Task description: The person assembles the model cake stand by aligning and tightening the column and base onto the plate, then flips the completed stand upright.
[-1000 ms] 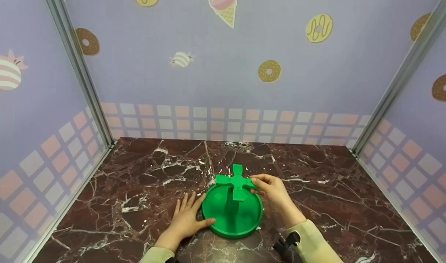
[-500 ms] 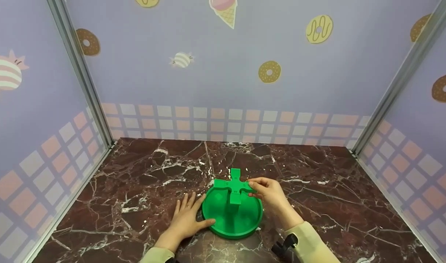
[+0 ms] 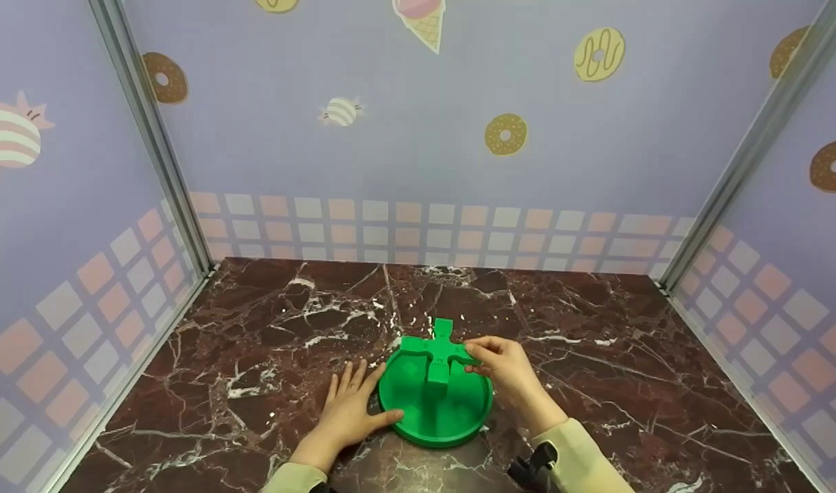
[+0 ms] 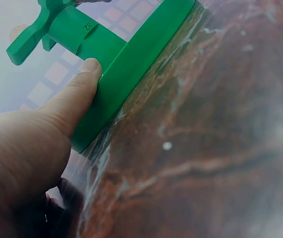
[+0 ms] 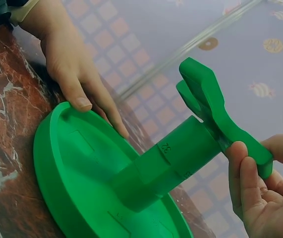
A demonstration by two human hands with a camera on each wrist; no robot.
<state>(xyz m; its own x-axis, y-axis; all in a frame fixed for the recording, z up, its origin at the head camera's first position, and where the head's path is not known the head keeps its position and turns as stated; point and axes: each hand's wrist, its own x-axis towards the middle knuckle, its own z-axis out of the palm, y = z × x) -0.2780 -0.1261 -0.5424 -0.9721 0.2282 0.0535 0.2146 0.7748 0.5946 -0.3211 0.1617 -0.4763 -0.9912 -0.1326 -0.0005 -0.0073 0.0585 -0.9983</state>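
Note:
A round green tray-like base [image 3: 435, 438] with a raised rim sits on the marble table. From its middle rises a thick green post [image 5: 163, 161] bearing small numbers such as 32. On the post's top is a green cross-shaped piece [image 3: 440, 350] with flared arms. My right hand [image 3: 505, 370] pinches its right arm between thumb and fingers. Spread out at the base's left side, my left hand [image 3: 352, 409] has its thumb on the rim and its fingers straight along the outside. Seen from the head, the cross piece hides most of the post.
Dark red marble with white veins covers the table [image 3: 308, 301]. Small white specks lie scattered behind the base. Patterned lilac panels [image 3: 418, 157] close off the back and both sides, with metal posts [image 3: 150, 137] at the corners.
My right hand has lowered the cross-shaped piece onto the post, shifting it slightly toward me and left. Most of this came in the first half second. The left hand and base have stayed put.

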